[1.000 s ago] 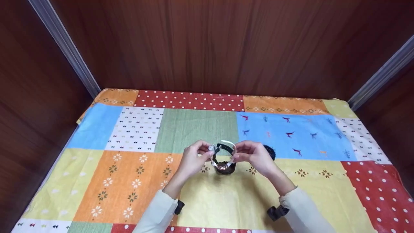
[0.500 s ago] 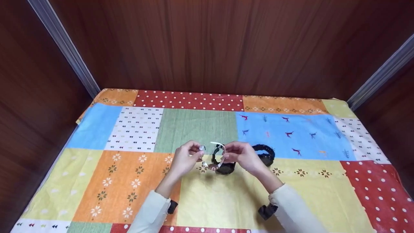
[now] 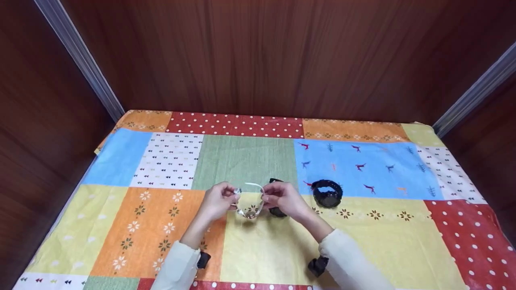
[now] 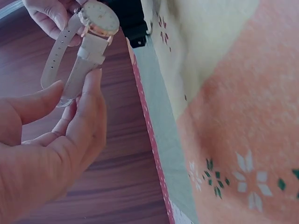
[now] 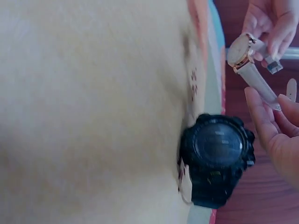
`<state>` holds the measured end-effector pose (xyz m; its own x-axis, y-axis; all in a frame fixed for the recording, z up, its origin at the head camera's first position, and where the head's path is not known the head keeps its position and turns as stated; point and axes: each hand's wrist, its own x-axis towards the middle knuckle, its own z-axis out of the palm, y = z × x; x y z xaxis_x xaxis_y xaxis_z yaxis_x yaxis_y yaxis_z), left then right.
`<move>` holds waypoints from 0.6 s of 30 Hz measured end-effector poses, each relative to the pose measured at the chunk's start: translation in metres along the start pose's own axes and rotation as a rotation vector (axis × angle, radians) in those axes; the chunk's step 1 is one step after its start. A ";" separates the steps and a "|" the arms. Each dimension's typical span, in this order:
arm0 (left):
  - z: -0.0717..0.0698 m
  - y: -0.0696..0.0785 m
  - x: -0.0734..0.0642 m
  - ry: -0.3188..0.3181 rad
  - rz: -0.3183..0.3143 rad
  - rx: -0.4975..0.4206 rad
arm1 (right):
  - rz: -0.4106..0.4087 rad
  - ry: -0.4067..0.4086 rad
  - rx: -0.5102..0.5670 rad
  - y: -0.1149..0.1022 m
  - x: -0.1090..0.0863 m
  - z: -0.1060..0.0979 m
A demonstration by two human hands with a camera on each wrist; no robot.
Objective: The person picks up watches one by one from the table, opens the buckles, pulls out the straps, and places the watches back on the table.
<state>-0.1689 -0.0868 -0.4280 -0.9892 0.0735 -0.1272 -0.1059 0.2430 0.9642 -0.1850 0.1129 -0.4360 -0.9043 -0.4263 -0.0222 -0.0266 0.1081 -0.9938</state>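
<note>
A wristwatch (image 3: 249, 214) with a pale strap and a rose-gold case is held up between my hands, unfastened and bent in a U with its dial at the bottom. My left hand (image 3: 216, 201) pinches the buckle end of the strap; the silver buckle (image 5: 273, 65) shows in the right wrist view. The other strap end, with a row of holes, is between the thumb and fingers of my right hand (image 3: 284, 199). Behind that hand stands a black watch (image 3: 278, 212), partly hidden. Its round digital face (image 5: 218, 142) shows fully in the right wrist view.
A second black watch (image 3: 327, 195), strap closed in a loop, sits to the right on the patchwork tablecloth (image 3: 258, 253). Brown wooden panels (image 3: 258, 56) rise behind the table and at both sides. A black band (image 3: 318, 266) hangs at my right sleeve.
Both hands have moved left with the pale-strapped watch, away from in front of the nearer black watch. The farther black watch, formerly mostly covered by my right hand, is now fully visible.
</note>
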 end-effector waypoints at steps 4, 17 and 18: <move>-0.005 -0.004 -0.001 0.005 -0.058 0.003 | 0.006 -0.004 -0.009 0.000 0.001 0.009; -0.013 -0.015 -0.004 0.019 -0.119 0.097 | -0.007 0.019 -0.197 0.010 0.003 0.030; -0.013 -0.016 -0.004 0.021 -0.119 0.114 | -0.016 0.024 -0.218 0.011 0.004 0.031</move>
<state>-0.1650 -0.1037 -0.4397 -0.9724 0.0178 -0.2325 -0.2111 0.3569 0.9100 -0.1754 0.0850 -0.4505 -0.9127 -0.4087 -0.0019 -0.1300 0.2946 -0.9468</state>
